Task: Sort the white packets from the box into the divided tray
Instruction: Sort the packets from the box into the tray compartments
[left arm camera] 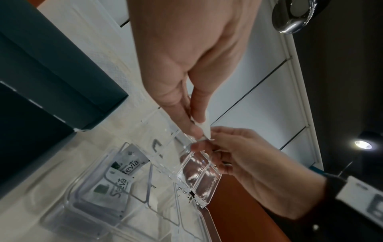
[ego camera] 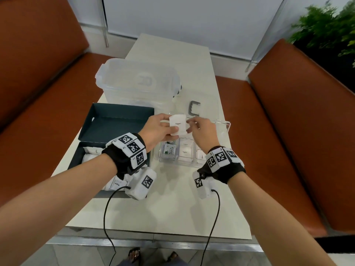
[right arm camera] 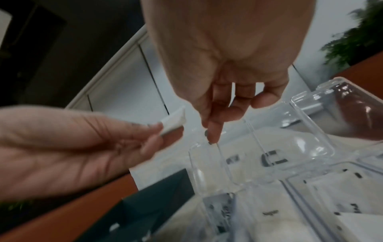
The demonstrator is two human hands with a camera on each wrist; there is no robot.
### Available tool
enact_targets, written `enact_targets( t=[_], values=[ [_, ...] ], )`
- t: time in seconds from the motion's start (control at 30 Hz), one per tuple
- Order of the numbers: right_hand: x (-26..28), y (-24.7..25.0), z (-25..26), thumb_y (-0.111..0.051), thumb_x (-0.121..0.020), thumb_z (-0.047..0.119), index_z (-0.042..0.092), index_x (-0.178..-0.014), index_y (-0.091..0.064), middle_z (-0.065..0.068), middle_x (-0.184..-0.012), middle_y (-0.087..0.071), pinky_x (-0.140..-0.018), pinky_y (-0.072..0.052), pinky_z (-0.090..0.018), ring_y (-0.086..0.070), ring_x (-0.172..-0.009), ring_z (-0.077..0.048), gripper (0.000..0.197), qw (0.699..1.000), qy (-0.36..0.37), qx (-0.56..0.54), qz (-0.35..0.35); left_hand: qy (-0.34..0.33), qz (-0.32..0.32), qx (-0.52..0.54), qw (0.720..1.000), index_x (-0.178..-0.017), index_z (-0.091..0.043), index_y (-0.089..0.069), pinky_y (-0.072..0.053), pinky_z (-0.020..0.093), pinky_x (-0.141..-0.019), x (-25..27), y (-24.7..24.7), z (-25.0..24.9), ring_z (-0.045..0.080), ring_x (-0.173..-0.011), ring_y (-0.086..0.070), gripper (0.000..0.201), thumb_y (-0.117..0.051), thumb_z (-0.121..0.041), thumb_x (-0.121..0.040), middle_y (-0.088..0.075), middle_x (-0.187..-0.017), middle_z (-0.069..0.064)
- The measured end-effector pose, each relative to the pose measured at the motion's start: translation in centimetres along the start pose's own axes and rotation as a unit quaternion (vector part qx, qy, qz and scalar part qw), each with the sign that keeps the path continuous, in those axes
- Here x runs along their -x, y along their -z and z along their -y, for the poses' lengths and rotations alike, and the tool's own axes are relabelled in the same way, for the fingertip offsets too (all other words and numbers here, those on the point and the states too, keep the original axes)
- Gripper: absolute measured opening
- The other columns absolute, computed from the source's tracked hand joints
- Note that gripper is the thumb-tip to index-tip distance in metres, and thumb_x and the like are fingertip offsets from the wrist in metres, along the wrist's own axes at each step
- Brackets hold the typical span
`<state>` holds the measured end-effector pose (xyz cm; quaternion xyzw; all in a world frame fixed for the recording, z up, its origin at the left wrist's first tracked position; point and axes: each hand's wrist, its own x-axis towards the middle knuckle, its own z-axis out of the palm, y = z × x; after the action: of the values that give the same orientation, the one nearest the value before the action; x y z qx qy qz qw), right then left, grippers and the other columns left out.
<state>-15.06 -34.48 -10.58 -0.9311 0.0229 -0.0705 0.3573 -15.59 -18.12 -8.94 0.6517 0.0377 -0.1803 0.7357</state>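
Note:
A white packet printed "Sugar" hangs above the clear divided tray; my left hand pinches its left edge between thumb and fingers. In the left wrist view the packet shows edge-on at those fingertips. My right hand hovers at the packet's right edge. In the right wrist view my right hand has loosely curled fingers and a gap separates it from the packet. The dark box at the left holds more white packets.
The tray's clear lid stands open behind it. Stevia sachets fill its left compartment and white packets lie in the others. A clear lidded tub and a grey bracket sit behind. Orange benches flank the table.

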Motion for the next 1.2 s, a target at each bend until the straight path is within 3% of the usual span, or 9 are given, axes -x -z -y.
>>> enact_targets(
  t=[0.1, 0.2, 0.37, 0.5, 0.6, 0.7, 0.83, 1.03, 1.2],
  values=[
    [0.3, 0.8, 0.9, -0.043, -0.100, 0.025, 0.013, -0.116, -0.063, 0.001, -0.083, -0.072, -0.058, -0.041, -0.014, -0.058, -0.060, -0.004, 0.029, 0.994, -0.018, -0.110, -0.023, -0.007, 0.000, -0.018, 1.000, -0.120, 0.002, -0.053, -0.061, 0.033, -0.071, 0.2, 0.1, -0.1, 0.034, -0.098, -0.067, 0.036, -0.065, 0.007, -0.086, -0.063, -0.115, 0.027],
    [0.8, 1.3, 1.6, -0.052, -0.096, 0.029, 0.017, -0.123, -0.060, 0.000, -0.085, -0.070, -0.062, -0.045, -0.019, -0.061, -0.061, -0.008, 0.030, 0.988, -0.027, -0.153, 0.016, -0.013, 0.020, -0.048, 0.999, -0.118, -0.001, -0.056, -0.061, 0.032, -0.073, 0.6, 0.3, -0.1, 0.035, -0.097, -0.069, 0.034, -0.067, 0.003, -0.086, -0.064, -0.113, 0.029],
    [1.1, 2.2, 1.7, -0.064, -0.089, 0.015, 0.008, -0.108, -0.068, 0.003, -0.065, -0.064, -0.059, -0.049, -0.021, -0.059, -0.059, -0.006, 0.021, 0.993, -0.007, -0.113, 0.035, -0.022, 0.036, -0.076, 0.996, -0.115, -0.006, -0.058, -0.060, 0.035, -0.080, 1.3, 0.3, 0.3, 0.031, -0.098, -0.069, 0.027, -0.066, -0.004, -0.089, -0.067, -0.112, 0.022],
    [0.7, 2.8, 0.2, -0.053, -0.095, 0.010, 0.001, -0.111, -0.066, -0.008, -0.076, -0.065, -0.066, -0.054, -0.026, -0.059, -0.060, -0.010, 0.023, 0.995, -0.064, -0.079, -0.016, -0.010, 0.012, -0.134, 0.991, -0.120, -0.014, -0.057, -0.058, 0.033, -0.080, 1.8, 1.1, 0.8, 0.021, -0.097, -0.069, 0.026, -0.062, -0.016, -0.094, -0.065, -0.116, 0.009],
    [1.0, 2.4, -0.6, -0.047, -0.096, 0.008, -0.001, -0.111, -0.066, -0.015, -0.090, -0.069, -0.052, -0.046, -0.013, -0.063, -0.064, -0.015, 0.025, 0.997, -0.083, -0.006, -0.003, -0.002, 0.016, -0.140, 0.990, -0.117, -0.016, -0.057, -0.058, 0.028, -0.071, 2.3, 2.0, 1.2, 0.016, -0.087, -0.069, 0.022, -0.060, -0.013, -0.095, -0.066, -0.116, 0.007],
    [1.2, 1.1, -1.0, -0.046, -0.095, 0.003, 0.001, -0.111, -0.066, -0.020, -0.103, -0.068, -0.043, -0.042, -0.010, -0.062, -0.068, -0.019, 0.025, 0.993, -0.102, 0.037, 0.040, 0.010, 0.020, -0.132, 0.991, -0.114, -0.017, -0.057, -0.056, 0.027, -0.068, 2.8, 2.4, 1.5, 0.016, -0.081, -0.069, 0.020, -0.060, -0.012, -0.095, -0.067, -0.114, 0.007],
    [1.3, -0.9, -1.1, -0.045, -0.091, -0.004, 0.003, -0.106, -0.068, -0.017, -0.114, -0.064, -0.066, -0.043, -0.022, -0.063, -0.095, -0.029, 0.029, 0.986, -0.109, 0.096, 0.086, 0.016, 0.023, -0.128, 0.991, -0.110, -0.019, -0.057, -0.055, 0.028, -0.068, 3.2, 2.7, 1.7, 0.019, -0.083, -0.069, 0.018, -0.061, -0.013, -0.094, -0.068, -0.111, 0.007],
    [1.0, -2.3, -1.6, -0.045, -0.092, 0.000, 0.010, -0.108, -0.068, -0.013, -0.115, -0.065, -0.083, -0.051, -0.030, -0.063, -0.100, -0.029, 0.030, 0.977, -0.116, 0.144, 0.105, 0.015, 0.022, -0.119, 0.993, -0.114, -0.016, -0.056, -0.054, 0.026, -0.065, 3.7, 3.1, 2.0, 0.021, -0.088, -0.070, 0.020, -0.058, -0.011, -0.095, -0.070, -0.108, 0.005],
    [1.1, -2.9, -2.2, -0.048, -0.092, 0.005, 0.018, -0.103, -0.071, -0.007, -0.108, -0.069, -0.095, -0.047, -0.040, -0.061, -0.101, -0.029, 0.028, 0.968, -0.074, 0.220, 0.096, 0.013, 0.017, -0.105, 0.994, -0.116, -0.014, -0.056, -0.054, 0.025, -0.062, 3.9, 3.2, 1.9, 0.021, -0.085, -0.069, 0.021, -0.058, -0.009, -0.096, -0.069, -0.107, 0.006]
  ],
)
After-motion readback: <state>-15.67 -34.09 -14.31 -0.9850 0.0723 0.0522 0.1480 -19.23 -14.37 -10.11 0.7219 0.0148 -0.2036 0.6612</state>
